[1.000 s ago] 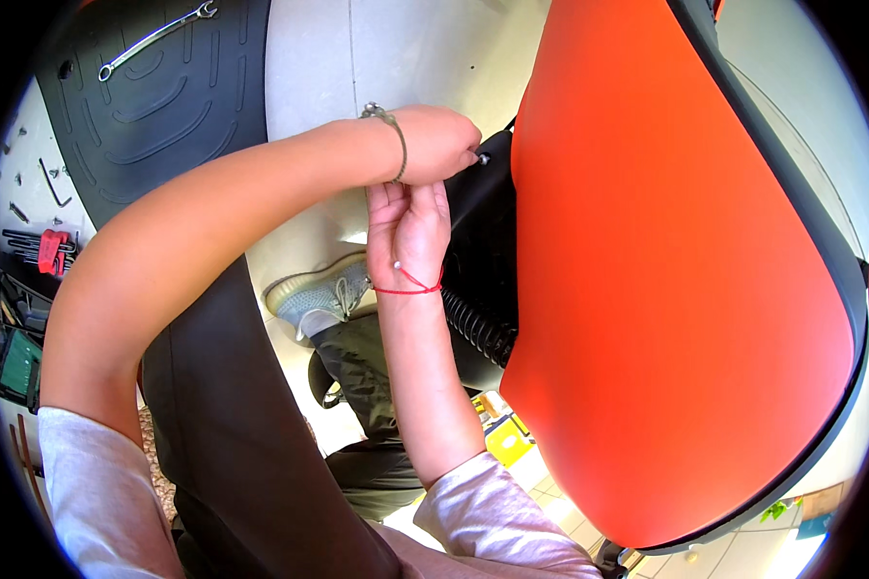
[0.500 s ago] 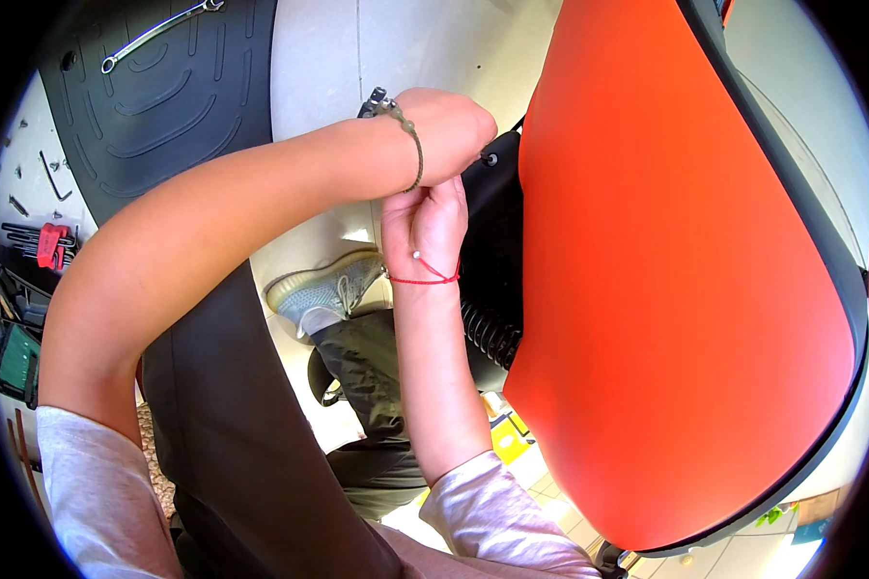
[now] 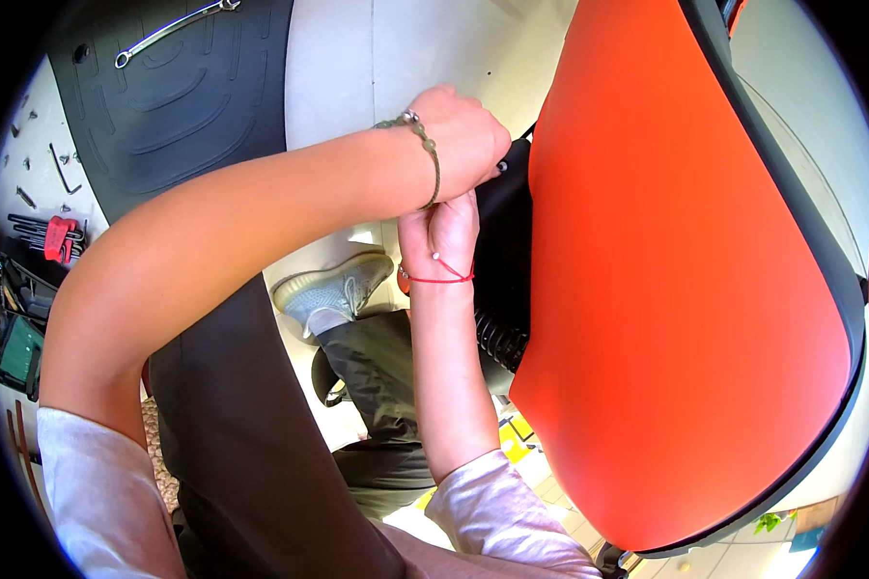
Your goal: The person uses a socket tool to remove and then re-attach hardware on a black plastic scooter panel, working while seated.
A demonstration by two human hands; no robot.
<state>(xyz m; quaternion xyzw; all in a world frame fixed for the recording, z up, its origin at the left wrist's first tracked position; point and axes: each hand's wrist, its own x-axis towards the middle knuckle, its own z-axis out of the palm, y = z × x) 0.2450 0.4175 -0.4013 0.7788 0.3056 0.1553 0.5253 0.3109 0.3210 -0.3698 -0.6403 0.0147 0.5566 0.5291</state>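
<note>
Here, bolt head (image 3: 502,166), just beside left hand (image 3: 461,140)

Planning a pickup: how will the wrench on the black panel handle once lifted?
The wrench looks like solid, shiny metal, so probably stiff and rather heavy for its size. Its smooth surface may feel slippery. It widens at both ends, so rolling seems unlikely.

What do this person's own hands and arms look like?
The left hand is gloveless, with an olive beaded bracelet. The right hand, also gloveless, has a thin red cord bracelet with a small pale bead. Both short sleeves are pale grey.
</note>
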